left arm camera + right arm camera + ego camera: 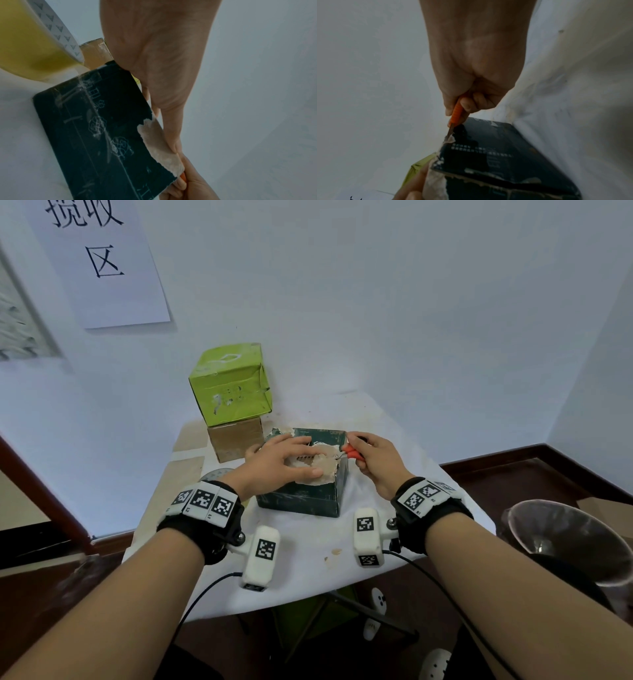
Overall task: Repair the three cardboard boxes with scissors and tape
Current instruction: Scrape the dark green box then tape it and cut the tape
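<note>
A dark green cardboard box (308,498) with a torn, peeled top sits mid-table. My left hand (286,462) lies flat on its torn top (325,465), fingers spread and pressing. My right hand (371,455) grips orange-handled scissors (351,453) at the box's right top edge, the blades at the torn paper (449,139). In the left wrist view the box side (96,132) shows white drawings and a peeled patch (154,140). A light green box (231,385) stands stacked on a brown box (234,441) behind. A tape roll (34,44) lies left of the dark box.
The small table (308,570) has a white cloth, with paper scraps (332,556) near the front. A white wall stands close behind, with a paper sign (99,258). A bin with a dark liner (565,539) sits at the right on the brown floor.
</note>
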The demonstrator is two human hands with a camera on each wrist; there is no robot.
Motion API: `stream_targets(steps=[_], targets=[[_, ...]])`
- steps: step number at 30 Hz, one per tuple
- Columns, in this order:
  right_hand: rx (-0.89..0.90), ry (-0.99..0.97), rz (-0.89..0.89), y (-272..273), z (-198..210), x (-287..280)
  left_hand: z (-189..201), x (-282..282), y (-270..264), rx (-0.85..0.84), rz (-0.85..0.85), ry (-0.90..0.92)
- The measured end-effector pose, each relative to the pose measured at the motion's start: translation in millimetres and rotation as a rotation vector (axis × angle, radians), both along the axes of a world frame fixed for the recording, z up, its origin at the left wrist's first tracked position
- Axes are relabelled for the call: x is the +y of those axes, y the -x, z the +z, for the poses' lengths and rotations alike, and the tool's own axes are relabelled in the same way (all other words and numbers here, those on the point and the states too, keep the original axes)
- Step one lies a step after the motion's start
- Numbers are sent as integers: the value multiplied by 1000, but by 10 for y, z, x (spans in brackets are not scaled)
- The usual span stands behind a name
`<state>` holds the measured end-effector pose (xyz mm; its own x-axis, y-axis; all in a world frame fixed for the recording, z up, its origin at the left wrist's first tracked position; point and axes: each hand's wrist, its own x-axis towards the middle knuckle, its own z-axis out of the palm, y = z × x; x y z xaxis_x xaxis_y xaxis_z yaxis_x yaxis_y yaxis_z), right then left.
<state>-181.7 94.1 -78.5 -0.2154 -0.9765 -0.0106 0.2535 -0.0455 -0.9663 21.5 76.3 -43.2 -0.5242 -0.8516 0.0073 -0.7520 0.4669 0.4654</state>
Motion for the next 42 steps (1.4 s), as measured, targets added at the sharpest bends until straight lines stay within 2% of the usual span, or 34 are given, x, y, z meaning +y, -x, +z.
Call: stream_targets(steps=[6,9,11,14,15,17,20,23,26,34,42], targets=[[39,19,-10,8,5,4,114,-73,75,22,11,-111],[76,54,-8,35,56,-4,205,-34,132,84,3,-183],[66,76,-77,66,113,-29,255,-3,155,98,-2,-179],[35,103,-284,144,169,-110,300,12,181,113,6,-212],[72,114,-320,165,172,-139,308,5,184,122,0,-247],[209,120,-280,160,179,-187,319,-18,193,129,-13,-314],[530,103,-111,74,197,-250,343,-44,217,134,-20,-387],[838,90,-24,19,195,-318,360,-74,236,114,6,-423],[938,69,4,13,178,-366,362,-102,256,110,23,-454],[1011,8,10,-18,126,-286,369,-70,364,94,62,-461],[990,-9,-3,-40,104,-287,379,-60,397,89,104,-432]])
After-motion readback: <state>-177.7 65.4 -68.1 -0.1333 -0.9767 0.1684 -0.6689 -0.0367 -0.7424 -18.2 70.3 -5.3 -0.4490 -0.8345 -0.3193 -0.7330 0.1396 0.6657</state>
